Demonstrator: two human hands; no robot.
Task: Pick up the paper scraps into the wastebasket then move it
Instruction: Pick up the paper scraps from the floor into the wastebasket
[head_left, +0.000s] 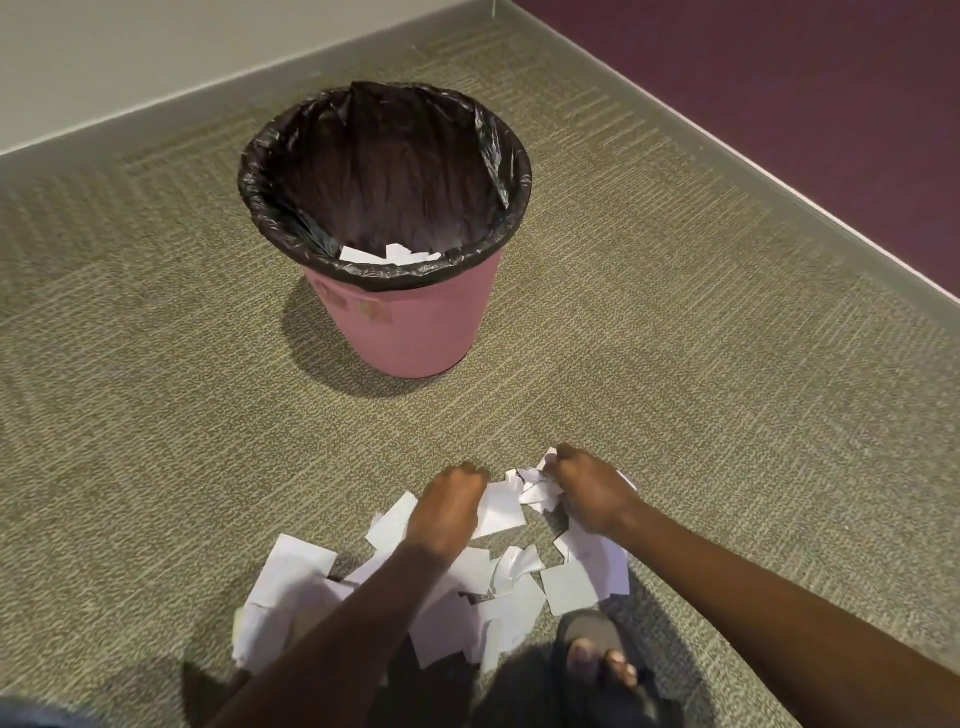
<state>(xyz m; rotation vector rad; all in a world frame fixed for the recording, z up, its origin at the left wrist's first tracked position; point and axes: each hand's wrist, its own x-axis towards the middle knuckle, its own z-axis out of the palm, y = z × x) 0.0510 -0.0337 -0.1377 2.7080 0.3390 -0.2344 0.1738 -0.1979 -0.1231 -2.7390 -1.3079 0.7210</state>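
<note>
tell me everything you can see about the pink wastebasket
The wastebasket is a round, pink, plastic-looking bin tapering toward its base, with faded marks on its front. A crinkled black liner is folded over its rim. It stands upright on the grey-green carpet near the room's corner. A few white paper scraps lie at its bottom. The left hand and right hand work apart from it.
</note>
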